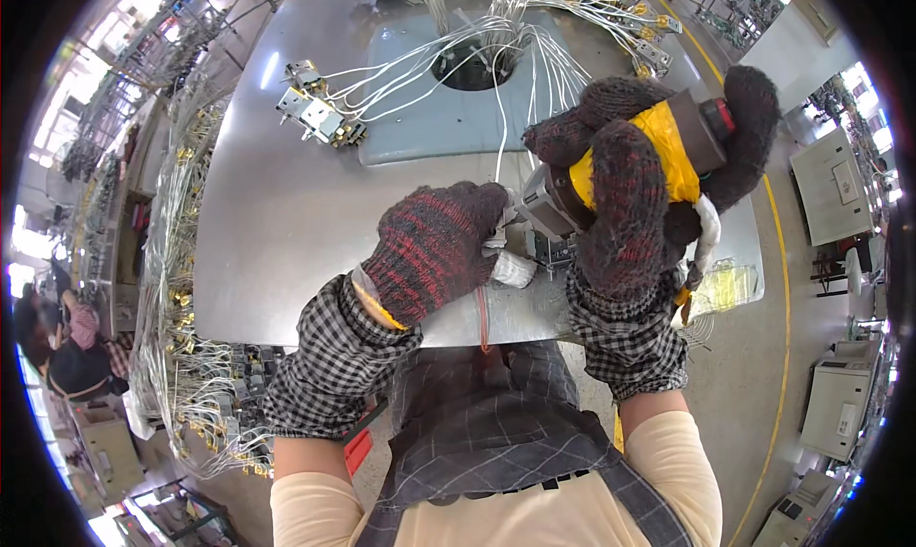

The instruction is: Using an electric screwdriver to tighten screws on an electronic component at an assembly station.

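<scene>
My right hand (630, 180), in a dark knitted glove, is wrapped round a handheld power tool (665, 156) with a dark body, yellow tape and a red piece at its rear. The tool's grey metal front tilts down to the left, over a small metal fixture (549, 247) at the table's near edge. My left hand (434, 247), in a black and red knitted glove, is closed beside that front end. A white wire (503, 127) runs down to its fingertips, which hide what they pinch. Just below them is a white-wrapped cylindrical piece (512, 270).
A metal table (277, 223) bears a grey plate with a round hole (472, 65), from which many white wires fan out to metal connector pieces (320, 113). Wire bundles (176, 242) hang at the left. Yellowish packets (727, 285) lie at the right edge. Another person (81, 356) is far left.
</scene>
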Motion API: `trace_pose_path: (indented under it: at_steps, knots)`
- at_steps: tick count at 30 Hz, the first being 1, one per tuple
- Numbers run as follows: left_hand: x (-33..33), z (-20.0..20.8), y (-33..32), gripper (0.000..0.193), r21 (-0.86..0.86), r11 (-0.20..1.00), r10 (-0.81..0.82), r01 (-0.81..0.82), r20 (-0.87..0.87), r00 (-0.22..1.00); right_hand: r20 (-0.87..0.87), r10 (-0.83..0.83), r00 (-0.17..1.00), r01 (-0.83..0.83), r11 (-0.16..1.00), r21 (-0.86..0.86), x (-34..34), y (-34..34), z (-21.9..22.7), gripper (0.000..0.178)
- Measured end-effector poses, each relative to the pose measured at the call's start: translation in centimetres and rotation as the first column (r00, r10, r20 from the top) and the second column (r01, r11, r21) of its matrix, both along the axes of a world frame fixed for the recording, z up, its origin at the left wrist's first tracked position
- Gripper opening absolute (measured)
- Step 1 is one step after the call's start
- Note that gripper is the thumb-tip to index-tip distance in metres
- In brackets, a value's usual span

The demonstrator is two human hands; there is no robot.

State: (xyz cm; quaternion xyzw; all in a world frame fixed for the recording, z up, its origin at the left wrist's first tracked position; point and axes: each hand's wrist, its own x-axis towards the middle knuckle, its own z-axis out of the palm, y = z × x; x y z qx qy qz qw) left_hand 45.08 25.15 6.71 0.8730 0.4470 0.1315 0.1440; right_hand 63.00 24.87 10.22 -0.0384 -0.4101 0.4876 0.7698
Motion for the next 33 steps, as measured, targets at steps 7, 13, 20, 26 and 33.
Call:
trace_pose_path:
  at_steps: [7, 13, 20, 26, 33]
  knots:
    - [-0.1, 2.9, -0.3, 0.052, -0.212, 0.976, 0.039, -0.037, 0.008, 0.999, 0.479, -0.56, 0.677, 0.405, 0.826, 0.393, -1.1, 0.9, -0.9, 0.075]
    - [-3.0, 2.9, 10.2, 0.089, 0.384, 0.917, 0.133, -0.106, -0.044, 0.99, 0.335, -0.465, 0.82, 0.432, 0.885, 0.171, -3.0, 0.0, -0.4, 0.06]
    - [-2.5, 1.0, 15.2, 0.067, 0.081, 0.981, 0.193, -0.176, -0.317, 0.928, 0.447, -0.61, 0.654, 0.544, 0.79, 0.282, -2.7, -0.2, -1.3, 0.067]
    - [-2.5, 6.7, 10.2, 0.1, -0.175, 0.983, -0.014, -0.052, -0.354, 0.935, 0.41, -0.547, 0.73, 0.471, 0.837, 0.278, -1.8, 0.0, -0.9, 0.082]
    - [-4.4, 2.5, 1.7, 0.038, 0.304, 0.925, -0.128, 0.228, -0.318, 0.94, 0.393, -0.467, 0.792, 0.404, 0.884, 0.235, -2.4, -0.2, -0.2, 0.079]
